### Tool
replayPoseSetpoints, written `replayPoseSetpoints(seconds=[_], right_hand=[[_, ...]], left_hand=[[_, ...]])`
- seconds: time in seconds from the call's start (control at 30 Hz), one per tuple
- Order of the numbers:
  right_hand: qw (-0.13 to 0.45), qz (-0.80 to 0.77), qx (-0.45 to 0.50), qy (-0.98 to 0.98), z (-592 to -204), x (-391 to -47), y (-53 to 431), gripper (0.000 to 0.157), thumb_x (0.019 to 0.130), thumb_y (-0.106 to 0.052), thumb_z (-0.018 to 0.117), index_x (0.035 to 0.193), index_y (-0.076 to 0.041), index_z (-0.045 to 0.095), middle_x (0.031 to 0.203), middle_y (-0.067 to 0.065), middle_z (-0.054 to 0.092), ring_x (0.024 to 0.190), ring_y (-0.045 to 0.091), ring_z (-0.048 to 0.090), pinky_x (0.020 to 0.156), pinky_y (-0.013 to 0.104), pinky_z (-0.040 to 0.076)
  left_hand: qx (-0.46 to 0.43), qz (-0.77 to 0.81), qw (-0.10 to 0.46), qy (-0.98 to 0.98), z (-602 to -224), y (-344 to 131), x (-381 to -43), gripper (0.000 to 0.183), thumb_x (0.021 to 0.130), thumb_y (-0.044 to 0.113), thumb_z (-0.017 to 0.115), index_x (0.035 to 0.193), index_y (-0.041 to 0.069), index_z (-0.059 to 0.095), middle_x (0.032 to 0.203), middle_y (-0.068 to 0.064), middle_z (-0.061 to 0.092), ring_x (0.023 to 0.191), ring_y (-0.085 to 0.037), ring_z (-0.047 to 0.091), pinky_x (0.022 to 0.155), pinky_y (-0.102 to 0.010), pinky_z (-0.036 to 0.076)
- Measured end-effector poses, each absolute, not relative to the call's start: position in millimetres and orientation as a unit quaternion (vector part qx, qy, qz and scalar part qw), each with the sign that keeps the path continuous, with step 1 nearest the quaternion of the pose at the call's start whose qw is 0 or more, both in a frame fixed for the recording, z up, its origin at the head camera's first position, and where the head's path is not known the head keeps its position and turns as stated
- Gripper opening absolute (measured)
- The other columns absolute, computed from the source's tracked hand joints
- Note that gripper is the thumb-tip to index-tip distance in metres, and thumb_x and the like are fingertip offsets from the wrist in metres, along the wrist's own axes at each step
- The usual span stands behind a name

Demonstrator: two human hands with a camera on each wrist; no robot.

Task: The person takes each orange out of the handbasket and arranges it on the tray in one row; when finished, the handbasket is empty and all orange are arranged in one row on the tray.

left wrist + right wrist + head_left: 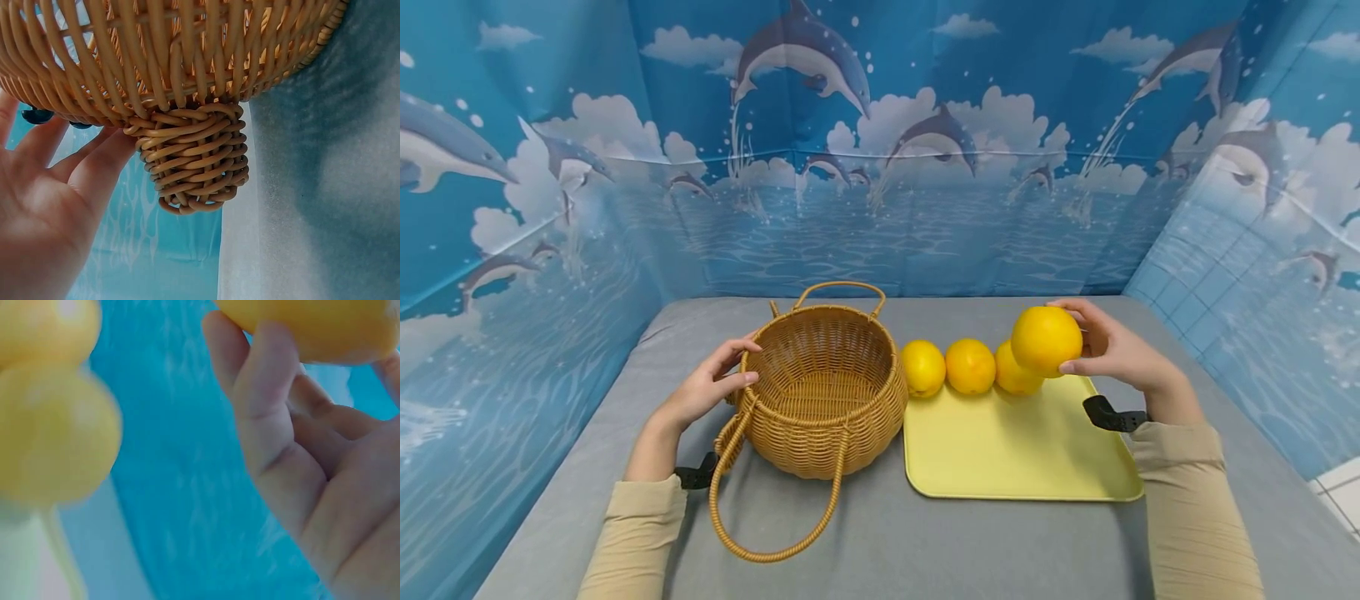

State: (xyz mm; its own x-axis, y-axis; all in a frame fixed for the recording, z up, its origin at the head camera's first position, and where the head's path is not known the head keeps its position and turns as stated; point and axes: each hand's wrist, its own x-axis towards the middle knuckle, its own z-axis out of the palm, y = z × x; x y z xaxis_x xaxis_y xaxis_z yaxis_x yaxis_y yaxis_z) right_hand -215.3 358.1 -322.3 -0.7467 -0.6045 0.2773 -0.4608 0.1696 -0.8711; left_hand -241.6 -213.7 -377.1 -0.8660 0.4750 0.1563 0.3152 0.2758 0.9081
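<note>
A round wicker basket (820, 437) with looped handles stands left of centre; its visible inside holds nothing. My left hand (711, 383) grips its left rim, thumb and fingertips over the edge. The left wrist view shows that hand (50, 194) beside the woven wall and a small woven piece (194, 159) jutting from it. My right hand (1116, 350) holds an orange (1047, 340) raised above the yellow tray, thumb below and fingers behind. Three more oranges sit in a row along the tray's far edge: one by the basket (923, 368), a middle orange (971, 367), and a partly hidden orange (1015, 375).
The yellow tray (1015, 450) lies right of the basket on a grey cloth-covered table (880, 542). One long basket handle (775, 557) hangs down toward the near side. A blue dolphin-print curtain (880, 233) encloses the table's back and sides.
</note>
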Motion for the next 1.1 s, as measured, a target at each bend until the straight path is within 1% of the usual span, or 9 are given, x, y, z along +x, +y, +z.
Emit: replayPoseSetpoints(seconds=[0.2,0.47,0.57,0.63,0.73,0.8,0.9,0.97,1.1], right_hand=[[0.031,-0.571,-0.283,0.770,-354,-204,391,0.069,0.087,0.018,0.050,0.144,-0.009,0.024,0.126,-0.001,0.047,0.097,0.013,0.057,0.077,0.025,0.050],[-0.012,-0.569,-0.202,0.797,-388,-196,417,0.069,0.089,0.013,0.051,0.146,-0.014,0.025,0.127,-0.010,0.044,0.100,0.005,0.054,0.077,0.020,0.047],[-0.008,-0.528,-0.162,0.834,-395,-198,422,0.069,0.091,0.004,0.054,0.148,-0.018,0.022,0.125,-0.014,0.039,0.100,0.000,0.051,0.076,0.019,0.046],[0.002,-0.505,-0.140,0.852,-400,-200,423,0.070,0.093,-0.002,0.056,0.149,-0.019,0.019,0.126,-0.014,0.036,0.101,-0.002,0.048,0.076,0.020,0.045],[0.014,-0.489,-0.118,0.864,-406,-203,424,0.071,0.094,-0.007,0.057,0.150,-0.019,0.015,0.127,-0.009,0.035,0.103,-0.003,0.045,0.076,0.022,0.046],[0.015,-0.490,-0.111,0.865,-408,-204,425,0.071,0.094,-0.008,0.057,0.150,-0.017,0.015,0.129,-0.004,0.034,0.103,-0.003,0.045,0.076,0.024,0.047],[0.011,-0.493,-0.101,0.864,-410,-204,424,0.070,0.094,-0.009,0.057,0.150,-0.017,0.016,0.131,0.004,0.033,0.100,-0.003,0.046,0.075,0.027,0.049],[0.009,-0.495,-0.094,0.864,-410,-203,423,0.070,0.094,-0.011,0.058,0.150,-0.018,0.016,0.132,0.007,0.032,0.099,-0.003,0.046,0.074,0.029,0.050],[0.013,-0.487,-0.082,0.869,-413,-204,423,0.071,0.094,-0.014,0.058,0.150,-0.019,0.015,0.137,0.018,0.028,0.098,-0.001,0.047,0.073,0.031,0.050]], left_hand=[[0.248,0.549,0.073,0.795,-377,-214,-241,0.041,0.096,0.019,0.054,0.132,0.004,0.039,0.155,-0.011,0.015,0.140,-0.039,0.006,0.101,-0.065,0.018],[0.249,0.551,0.073,0.793,-377,-214,-243,0.043,0.096,0.019,0.054,0.133,0.002,0.038,0.155,-0.009,0.015,0.140,-0.038,0.006,0.102,-0.065,0.016],[0.247,0.551,0.075,0.793,-376,-215,-242,0.043,0.096,0.020,0.054,0.133,0.003,0.038,0.155,-0.010,0.014,0.140,-0.039,0.006,0.101,-0.065,0.019],[0.246,0.550,0.078,0.794,-376,-215,-241,0.043,0.096,0.020,0.054,0.133,0.003,0.038,0.155,-0.011,0.013,0.140,-0.039,0.006,0.098,-0.063,0.026],[0.246,0.548,0.081,0.796,-376,-215,-240,0.042,0.097,0.020,0.053,0.133,0.004,0.037,0.156,-0.011,0.012,0.140,-0.039,0.005,0.091,-0.057,0.033],[0.247,0.548,0.080,0.795,-375,-216,-240,0.042,0.097,0.020,0.052,0.133,0.004,0.037,0.156,-0.011,0.012,0.140,-0.039,0.005,0.089,-0.056,0.033],[0.248,0.549,0.080,0.794,-375,-215,-240,0.043,0.097,0.019,0.052,0.133,0.003,0.037,0.156,-0.011,0.012,0.140,-0.039,0.005,0.095,-0.060,0.028],[0.248,0.548,0.079,0.795,-374,-215,-240,0.043,0.097,0.019,0.053,0.134,0.003,0.037,0.156,-0.011,0.012,0.140,-0.038,0.005,0.095,-0.060,0.029],[0.247,0.543,0.078,0.799,-374,-214,-241,0.043,0.097,0.020,0.053,0.134,0.003,0.037,0.155,-0.011,0.013,0.140,-0.039,0.007,0.090,-0.053,0.034]])
